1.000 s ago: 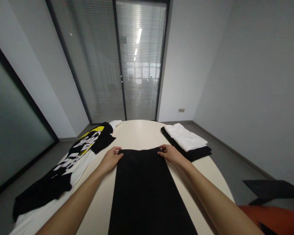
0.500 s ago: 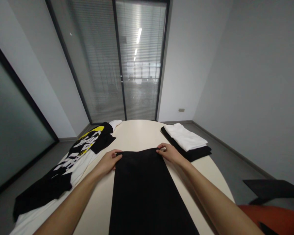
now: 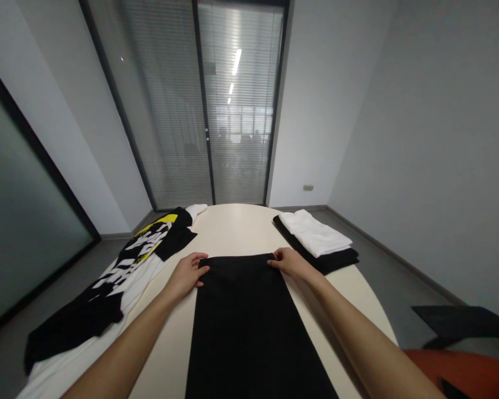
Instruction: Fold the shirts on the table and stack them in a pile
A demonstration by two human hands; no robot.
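Note:
A long black garment (image 3: 249, 327) lies flat on the pale table, its far edge straight and its near end running out of view at the bottom. Which kind of garment it is, I cannot tell. At its far left corner my left hand (image 3: 188, 274) pinches the cloth between thumb and fingers. My right hand (image 3: 289, 262) grips the far right corner in the same way. To the right lies a folded white garment (image 3: 316, 233) on top of a folded black one (image 3: 343, 258).
Along the left side of the table (image 3: 233, 227) lie spread shirts, one a black T-shirt (image 3: 103, 299) with a white and yellow print, over white cloth (image 3: 143, 282). A chair with a red seat (image 3: 461, 371) and black armrest stands at the right. Glazed panels with blinds (image 3: 241, 160) rise behind.
The far edge of the black garment has become straighter and shifted slightly right. Both hands have moved a little with it, still holding its corners.

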